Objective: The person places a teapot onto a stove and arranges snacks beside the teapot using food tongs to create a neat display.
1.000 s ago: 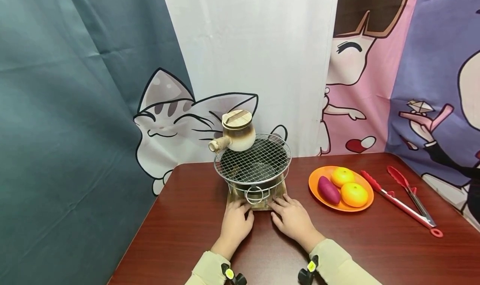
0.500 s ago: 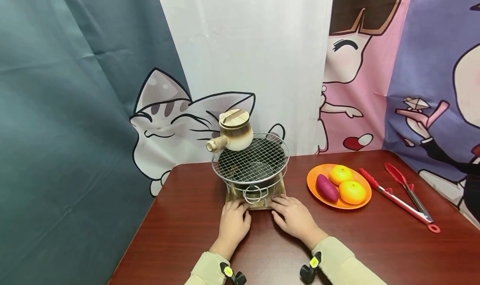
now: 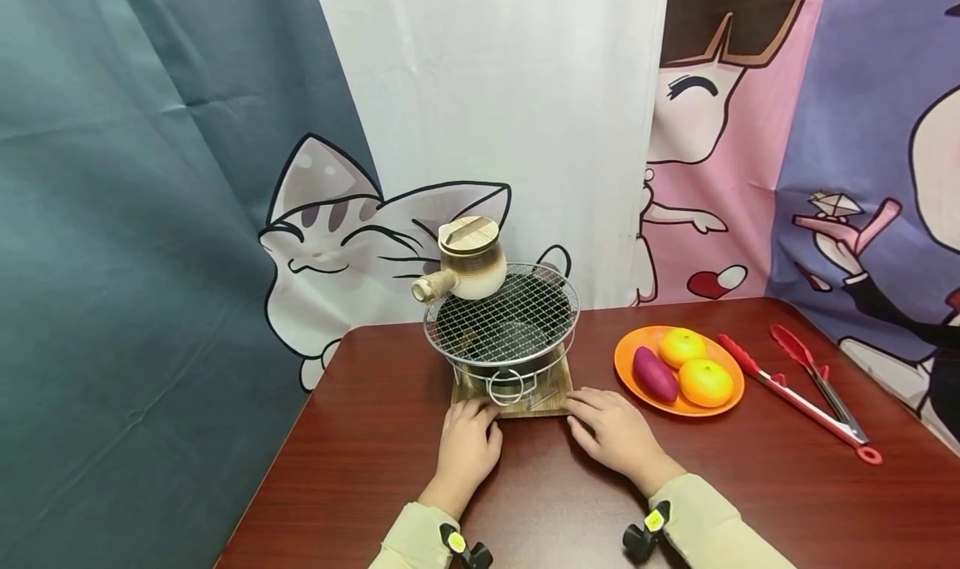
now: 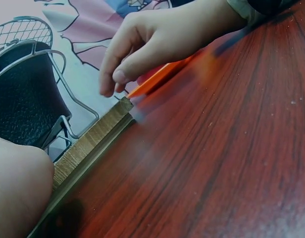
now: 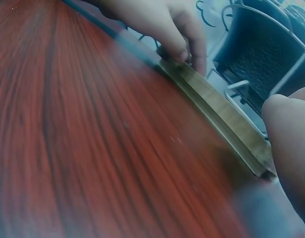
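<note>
The left hand [image 3: 467, 454] rests with relaxed fingers on the near left edge of a wooden board [image 3: 551, 392]. At the board's near right corner lie the fingertips of the right hand [image 3: 617, 436], fingers loosely bent. On the board stands a dark stove [image 3: 510, 371] topped by a round wire grill [image 3: 517, 323]. A lidded clay pot [image 3: 480, 271] with a side handle sits at the grill's back left. In the left wrist view the right hand [image 4: 165, 44] is beside the board's end [image 4: 93, 141]; the right wrist view shows the left hand [image 5: 160, 22] touching the board's edge [image 5: 217, 111].
An orange plate [image 3: 626, 373] right of the stove holds a purple sweet potato [image 3: 654, 375] and two orange fruits [image 3: 682, 348]. Further right lie red-tipped tongs [image 3: 795, 406] and a second red-headed tool [image 3: 825, 390]. A printed curtain [image 3: 510, 77] hangs behind the table [image 3: 360, 469].
The right hand has slid right along the board's near edge to its corner. The left hand stays at the board. The head view has shifted slightly.
</note>
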The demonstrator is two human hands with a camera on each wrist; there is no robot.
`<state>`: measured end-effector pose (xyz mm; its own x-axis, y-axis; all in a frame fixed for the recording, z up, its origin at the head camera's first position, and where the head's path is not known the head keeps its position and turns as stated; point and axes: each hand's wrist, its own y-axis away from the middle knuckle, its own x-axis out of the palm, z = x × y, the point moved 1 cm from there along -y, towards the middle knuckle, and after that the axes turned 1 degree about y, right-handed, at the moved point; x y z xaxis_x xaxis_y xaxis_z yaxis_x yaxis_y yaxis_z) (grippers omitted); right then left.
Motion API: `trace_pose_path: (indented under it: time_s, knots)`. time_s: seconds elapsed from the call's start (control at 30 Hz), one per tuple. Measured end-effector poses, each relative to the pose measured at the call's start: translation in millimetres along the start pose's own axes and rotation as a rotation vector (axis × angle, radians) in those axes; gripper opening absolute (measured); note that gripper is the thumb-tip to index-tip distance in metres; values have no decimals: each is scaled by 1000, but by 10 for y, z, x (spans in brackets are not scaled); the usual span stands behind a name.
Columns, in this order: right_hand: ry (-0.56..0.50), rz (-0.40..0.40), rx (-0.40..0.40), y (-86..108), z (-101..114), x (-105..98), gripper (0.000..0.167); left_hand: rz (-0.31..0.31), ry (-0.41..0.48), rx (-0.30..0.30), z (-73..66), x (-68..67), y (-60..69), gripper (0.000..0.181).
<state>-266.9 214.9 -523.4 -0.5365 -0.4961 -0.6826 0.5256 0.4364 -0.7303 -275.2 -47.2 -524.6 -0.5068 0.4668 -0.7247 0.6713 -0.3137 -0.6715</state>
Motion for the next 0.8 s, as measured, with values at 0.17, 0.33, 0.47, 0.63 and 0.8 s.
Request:
trace_pose_path:
  time_s: [0.17,0.33,0.47,0.63,0.8]
  knots:
    - [6,-6,23,67,-103,-102,29,-3,6,4,2,-8,-1,26]
    - [34,-43,40,167,-217,-219,34,18,10,-1,-4,-22,6,27]
    - [51,-66,61,250,-323,-323,38,23,11,-2,-3,-24,12,27]
    - [81,-80,100,333,-427,-446,42,15,2,-4,2,-8,12,26]
    - [105,-102,126,388,-492,-554,38,12,-2,-7,5,1,13,27]
